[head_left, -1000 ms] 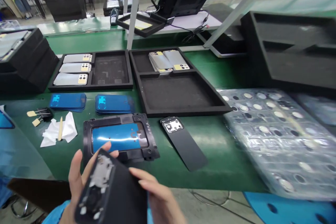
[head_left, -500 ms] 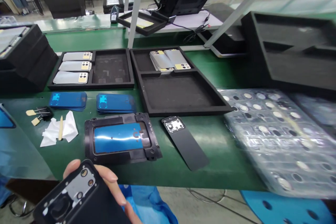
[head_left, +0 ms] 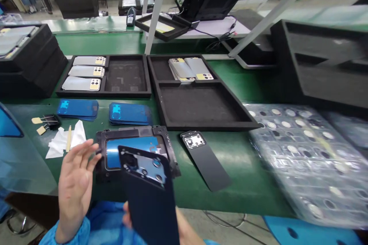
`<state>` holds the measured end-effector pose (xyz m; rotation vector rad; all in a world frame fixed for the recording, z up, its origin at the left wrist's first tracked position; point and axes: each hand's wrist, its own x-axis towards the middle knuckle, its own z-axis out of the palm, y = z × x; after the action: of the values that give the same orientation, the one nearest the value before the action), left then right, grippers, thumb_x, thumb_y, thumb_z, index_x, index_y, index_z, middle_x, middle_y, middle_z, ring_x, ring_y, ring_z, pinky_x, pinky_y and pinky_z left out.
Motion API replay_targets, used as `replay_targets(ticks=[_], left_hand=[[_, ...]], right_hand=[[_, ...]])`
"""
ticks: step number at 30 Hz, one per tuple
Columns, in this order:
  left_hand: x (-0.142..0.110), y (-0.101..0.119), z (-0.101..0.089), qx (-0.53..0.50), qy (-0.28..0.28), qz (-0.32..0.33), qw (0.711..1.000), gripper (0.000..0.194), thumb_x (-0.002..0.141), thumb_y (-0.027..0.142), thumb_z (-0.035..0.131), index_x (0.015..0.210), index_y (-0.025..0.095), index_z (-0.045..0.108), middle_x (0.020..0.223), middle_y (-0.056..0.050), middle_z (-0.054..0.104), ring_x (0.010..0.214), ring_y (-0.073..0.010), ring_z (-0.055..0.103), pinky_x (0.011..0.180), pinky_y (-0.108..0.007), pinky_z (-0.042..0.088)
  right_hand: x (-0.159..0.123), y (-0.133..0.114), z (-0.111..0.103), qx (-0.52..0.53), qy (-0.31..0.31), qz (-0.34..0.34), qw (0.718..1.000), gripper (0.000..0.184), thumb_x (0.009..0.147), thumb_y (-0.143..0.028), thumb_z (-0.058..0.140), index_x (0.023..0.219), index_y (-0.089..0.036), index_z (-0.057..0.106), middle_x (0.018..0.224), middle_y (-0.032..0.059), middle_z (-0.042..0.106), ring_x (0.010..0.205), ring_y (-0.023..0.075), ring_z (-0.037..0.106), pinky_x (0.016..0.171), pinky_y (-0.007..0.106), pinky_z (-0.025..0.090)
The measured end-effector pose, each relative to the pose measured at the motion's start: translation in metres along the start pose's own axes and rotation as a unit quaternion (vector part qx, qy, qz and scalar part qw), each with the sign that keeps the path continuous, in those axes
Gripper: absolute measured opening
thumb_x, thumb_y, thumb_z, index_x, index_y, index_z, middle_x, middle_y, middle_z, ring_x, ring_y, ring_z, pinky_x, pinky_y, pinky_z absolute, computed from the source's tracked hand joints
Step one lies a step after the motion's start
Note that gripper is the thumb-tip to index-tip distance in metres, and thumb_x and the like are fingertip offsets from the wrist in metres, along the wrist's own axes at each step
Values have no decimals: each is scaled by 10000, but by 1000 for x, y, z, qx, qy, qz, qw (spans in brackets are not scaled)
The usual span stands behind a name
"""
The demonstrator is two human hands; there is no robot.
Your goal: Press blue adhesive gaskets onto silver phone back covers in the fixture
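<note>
Since half a second ago the dark back cover (head_left: 151,195) has swung from lying low at the bottom left, camera plate facing up, to standing nearly upright in the middle, its camera-cutout end on top and overlapping the view of the black fixture (head_left: 135,153) behind it. That suggests the cover is being lined up with the fixture rather than inspected.

Beyond both hands, the green worktop (head_left: 244,168) carries two black foam trays: one (head_left: 126,74) with silver covers ahead of the left hand, a larger one (head_left: 201,103) ahead and to the right. Far to the right lies a clear blister sheet (head_left: 310,153) of small round parts.

Just past the held cover, the fixture holds a blue film. A second dark cover (head_left: 205,160) lies flat just right of it.

The left hand (head_left: 76,183) has let go and is raised, open, fingers spread, near the fixture's left edge. The right hand (head_left: 184,229) grips the cover from below, mostly hidden behind it.

Left of the left hand lie a white cloth (head_left: 61,143) and a small stick (head_left: 68,142).
</note>
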<state>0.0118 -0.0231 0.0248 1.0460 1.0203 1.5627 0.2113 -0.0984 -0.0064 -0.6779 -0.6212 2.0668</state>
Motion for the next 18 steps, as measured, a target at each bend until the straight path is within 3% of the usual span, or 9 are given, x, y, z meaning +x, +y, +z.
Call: replay_targets(ticks=[2, 4, 6, 8, 14, 18], left_hand=[[8, -6, -6, 35, 33, -1, 999, 308, 893, 290, 725, 1200, 316, 715, 1334, -6, 685, 1283, -173, 613, 1048, -238, 533], [13, -13, -9, 68, 54, -22, 996, 286, 886, 303, 741, 1172, 308, 725, 1348, -9, 674, 1345, -175, 565, 1094, -232, 485], [19, -20, -8, 100, 65, -50, 992, 295, 884, 349, 749, 1174, 305, 719, 1381, -14, 653, 1402, -188, 512, 1167, -267, 415], [25, -26, -6, 117, 55, -85, 988, 357, 881, 412, 747, 1219, 309, 690, 1439, -19, 612, 1453, -206, 453, 1235, -329, 336], [39, -36, -7, 158, -8, -143, 977, 579, 841, 529, 737, 1342, 292, 567, 1600, -46, 432, 1553, -219, 281, 1305, -406, 194], [41, -40, -9, 195, -24, -153, 968, 728, 758, 495, 796, 1380, 260, 499, 1633, -95, 353, 1565, -263, 247, 1304, -454, 183]], right_hand=[[1, -21, -11, -136, 69, -110, 982, 654, 552, -642, 935, 1046, -281, 700, 1286, 112, 722, 1193, 343, 694, 1032, 461, 552], [4, -42, -23, -301, 139, -198, 922, 529, 673, -497, 929, 1101, -322, 672, 1345, 82, 694, 1261, 297, 658, 1057, 404, 541], [12, -60, -35, -439, 185, -239, 846, 483, 769, -358, 881, 1176, -332, 625, 1391, 80, 665, 1314, 281, 622, 1099, 413, 513], [23, -74, -43, -526, 185, -235, 796, 467, 813, -290, 822, 1210, -319, 577, 1431, 94, 632, 1362, 296, 581, 1132, 468, 486], [48, -98, -51, -629, 89, -170, 754, 525, 820, -230, 747, 1281, -308, 510, 1455, 81, 607, 1419, 309, 522, 1143, 489, 491], [51, -102, -51, -639, 68, -163, 749, 531, 829, -209, 733, 1287, -321, 491, 1457, 65, 606, 1445, 297, 490, 1159, 494, 476]])
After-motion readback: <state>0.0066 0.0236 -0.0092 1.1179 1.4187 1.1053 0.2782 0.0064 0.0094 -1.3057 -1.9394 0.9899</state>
